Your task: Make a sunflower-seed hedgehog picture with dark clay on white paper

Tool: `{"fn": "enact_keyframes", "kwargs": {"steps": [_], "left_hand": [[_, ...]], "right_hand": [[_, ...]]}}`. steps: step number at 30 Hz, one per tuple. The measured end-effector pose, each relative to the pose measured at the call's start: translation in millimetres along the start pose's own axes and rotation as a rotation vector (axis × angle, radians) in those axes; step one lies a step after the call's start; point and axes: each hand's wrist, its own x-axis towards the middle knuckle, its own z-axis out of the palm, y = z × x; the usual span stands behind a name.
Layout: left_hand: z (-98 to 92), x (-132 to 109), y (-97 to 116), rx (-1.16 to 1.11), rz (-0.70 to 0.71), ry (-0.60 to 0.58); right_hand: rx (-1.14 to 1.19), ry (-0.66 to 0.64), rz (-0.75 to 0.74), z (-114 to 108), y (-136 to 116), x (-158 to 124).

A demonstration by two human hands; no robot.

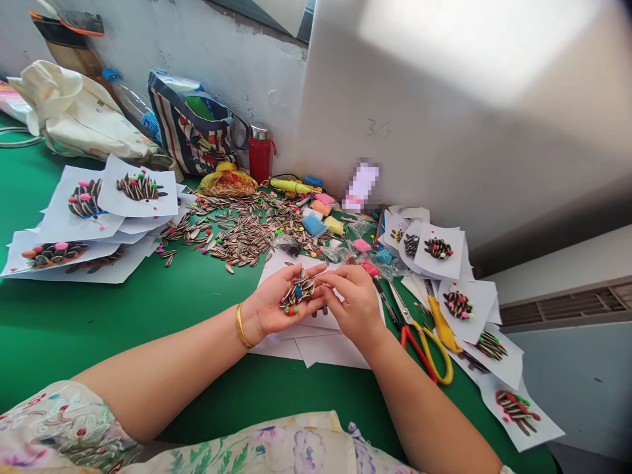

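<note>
My left hand (271, 304) is palm up and cups a seed figure (298, 291), made of striped seeds with a blue bit in the middle and red and green bits at its lower edge. Beside it, my right hand (353, 299) has thumb and forefinger pinched together near the left fingertips; whatever is between them is too small to make out. Under both hands lie white paper sheets (326, 349), with some dark seeds partly showing on top. Beyond the hands, a wide pile of striped seeds (247, 227) spreads over the green table (197, 336).
Paper cards with seed figures lie at left (81, 227) and right (461, 263). Red-handled and yellow-handled scissors (437, 349) rest right of my right hand. Colored clay packets (316, 225), a red bottle (259, 155), bags (195, 125) and a phone (362, 187) stand along the wall.
</note>
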Motion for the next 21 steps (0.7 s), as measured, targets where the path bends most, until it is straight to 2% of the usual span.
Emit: {"fn": "enact_keyframes", "kwargs": {"steps": [4, 9, 16, 21], "left_hand": [[1.6, 2, -4, 0.011, -0.007, -0.04], [0.8, 3, -7, 0.045, -0.046, -0.048], [2.9, 4, -11, 0.022, -0.067, 0.028], [2.4, 5, -14, -0.012, -0.075, 0.046]], "right_hand": [[0.028, -0.001, -0.021, 0, -2, 1], [0.003, -0.108, 0.01, 1, -6, 0], [-0.038, -0.124, 0.132, 6, -14, 1], [-0.048, -0.127, 0.164, 9, -16, 1]]}}
